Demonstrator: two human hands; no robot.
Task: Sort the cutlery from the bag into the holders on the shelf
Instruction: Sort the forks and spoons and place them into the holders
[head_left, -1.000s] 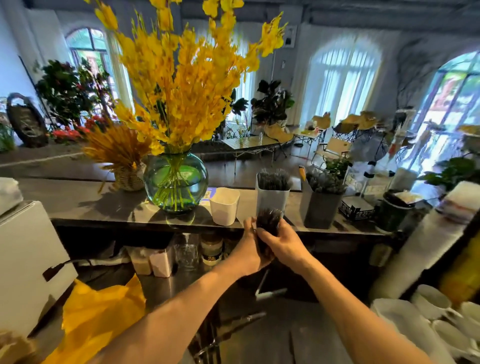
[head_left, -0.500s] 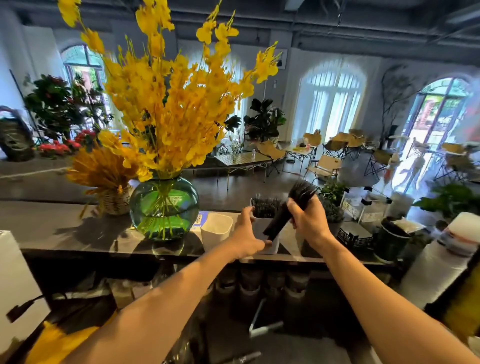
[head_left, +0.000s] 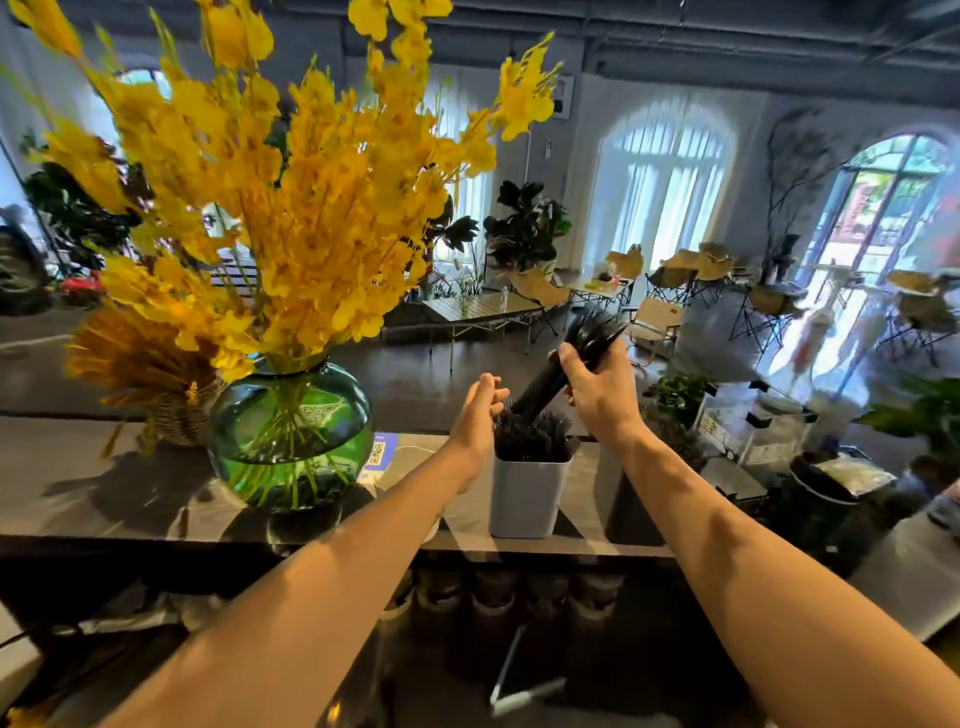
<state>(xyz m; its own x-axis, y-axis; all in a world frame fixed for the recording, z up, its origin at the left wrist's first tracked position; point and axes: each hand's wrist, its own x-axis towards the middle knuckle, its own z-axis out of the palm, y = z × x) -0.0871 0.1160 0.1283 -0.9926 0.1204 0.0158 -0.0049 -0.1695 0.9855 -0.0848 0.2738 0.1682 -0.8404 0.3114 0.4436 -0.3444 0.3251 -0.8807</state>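
Right hand (head_left: 597, 395) grips a tilted bundle of black cutlery (head_left: 540, 387), lower end entering the white holder (head_left: 527, 493) at the near edge of the shelf (head_left: 104, 493); left hand (head_left: 475, 415) curls beside, grip unclear. Light, stiff, probably slippery: squeeze mid-bundle.

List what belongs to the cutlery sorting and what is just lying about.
Job: cutlery bundle, right hand gripping it, left hand, white holder, shelf.
Lying about: green vase, yellow flowers, wicker basket, QR card.
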